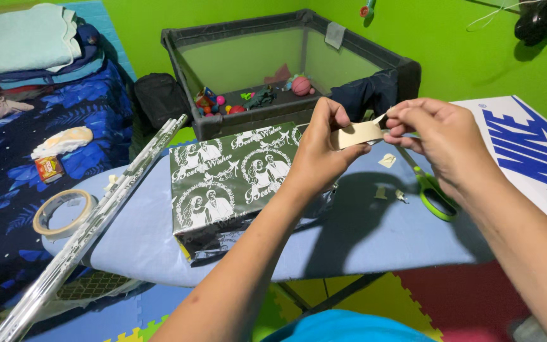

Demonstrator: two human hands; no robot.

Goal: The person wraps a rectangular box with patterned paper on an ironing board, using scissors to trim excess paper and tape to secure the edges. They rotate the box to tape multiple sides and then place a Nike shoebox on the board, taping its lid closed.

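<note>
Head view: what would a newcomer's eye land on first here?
Both hands at centre: the left hand and right hand stretch a strip of beige tape between their fingers. Below left, a box in dark patterned wrapping paper lies on the blue ironing board, with green-handled scissors at right.

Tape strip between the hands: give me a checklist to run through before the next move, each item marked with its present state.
1. Tape strip pinched at both ends by left hand and right hand: ok.
2. Strip free of the roll: ok; tape roll lies apart at the board's left end.
3. Strip flat, not folded onto itself: cannot tell.
4. Wrapped box resting on the ironing board: ok.
5. Box's loose flap at its near corner held shut: not ok.
6. Scissors lying on the board, out of the hands: ok.
</note>
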